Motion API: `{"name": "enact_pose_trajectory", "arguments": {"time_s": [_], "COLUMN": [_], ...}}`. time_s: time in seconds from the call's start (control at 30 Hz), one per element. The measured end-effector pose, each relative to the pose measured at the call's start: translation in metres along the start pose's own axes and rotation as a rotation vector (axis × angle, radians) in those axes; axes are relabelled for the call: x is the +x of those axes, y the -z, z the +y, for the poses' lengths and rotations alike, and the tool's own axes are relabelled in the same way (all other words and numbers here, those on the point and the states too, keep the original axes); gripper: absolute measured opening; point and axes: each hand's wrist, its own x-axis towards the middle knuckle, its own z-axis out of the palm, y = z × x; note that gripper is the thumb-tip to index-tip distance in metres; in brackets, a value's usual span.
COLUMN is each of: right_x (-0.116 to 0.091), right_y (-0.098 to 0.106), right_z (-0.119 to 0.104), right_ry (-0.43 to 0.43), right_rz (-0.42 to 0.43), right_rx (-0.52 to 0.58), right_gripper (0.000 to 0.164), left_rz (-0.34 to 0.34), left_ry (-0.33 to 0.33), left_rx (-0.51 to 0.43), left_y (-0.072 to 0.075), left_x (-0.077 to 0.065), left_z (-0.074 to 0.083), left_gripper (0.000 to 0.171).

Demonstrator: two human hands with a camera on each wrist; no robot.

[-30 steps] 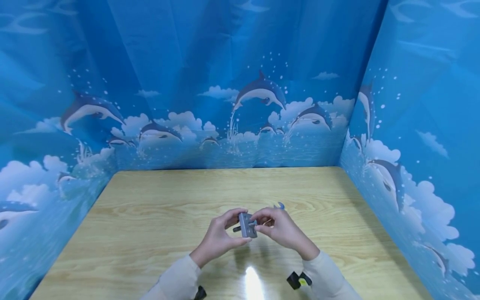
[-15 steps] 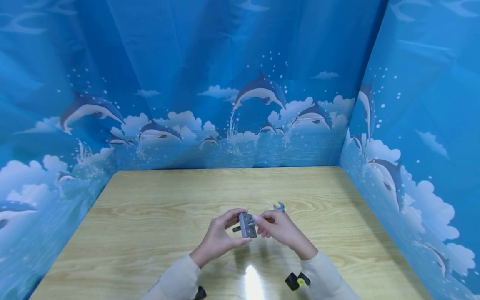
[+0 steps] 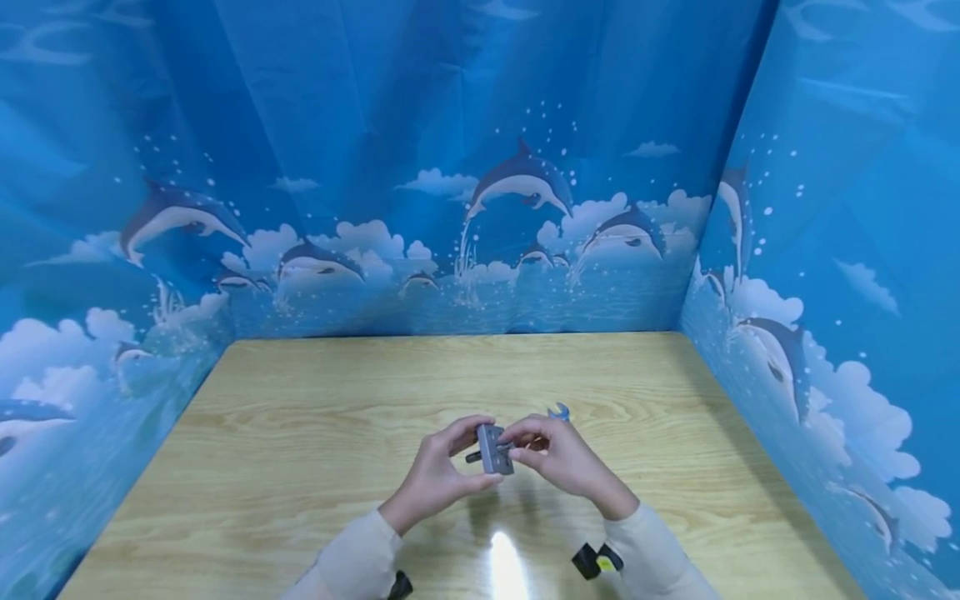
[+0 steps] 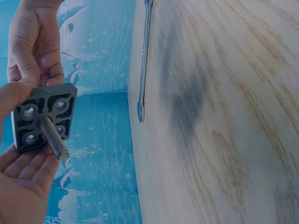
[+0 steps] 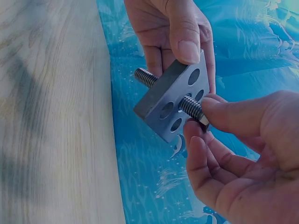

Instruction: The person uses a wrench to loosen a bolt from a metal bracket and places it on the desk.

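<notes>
A grey square plate (image 5: 161, 100) with several round holes is held up above the table. My left hand (image 3: 435, 483) grips it by its edges, thumb on one edge and fingers on the opposite one. Through the plate's centre runs a threaded bolt (image 5: 190, 106). Its long threaded end (image 4: 53, 139) juts out of the ribbed back. At the other side my right hand (image 3: 558, 454) pinches the bolt's head (image 5: 204, 120) between thumb and fingers, partly covering it. Between head and plate some thread is visible.
Beyond my right hand, an open-end wrench (image 3: 558, 412) lies on the wooden table (image 3: 337, 392); its shaft is partly hidden by that hand in the head view. Blue dolphin-print curtains (image 3: 480, 208) enclose the table's back and sides.
My right thumb and fingers have shifted back and forth at the bolt's head, changing their hold on it. My left hand and the plate have stayed nearly in place.
</notes>
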Motion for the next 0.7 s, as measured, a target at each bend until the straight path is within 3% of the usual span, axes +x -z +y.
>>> {"name": "enact_pose_trajectory", "arguments": {"time_s": [0.27,0.5,0.7], "right_x": [0.0004,0.0031,0.0036], "right_y": [0.0002,0.0002,-0.0031], "right_z": [0.0007,0.0043,0.0018], "right_ry": [0.016,-0.131,-0.164], "right_rz": [0.015,0.014,0.003], "right_rx": [0.007,0.068,0.035], "right_gripper": [0.024,0.041,0.048], "left_rz": [0.005,0.021,0.012], "left_ry": [0.011,0.012,0.018], "left_rx": [0.001,0.023,0.034], "left_y": [0.0003,0.0007,0.0008], "left_x": [-0.0001,0.0000,-0.0005], "left_z": [0.0008,0.0007,0.0017], "left_gripper": [0.070,0.071,0.072]}}
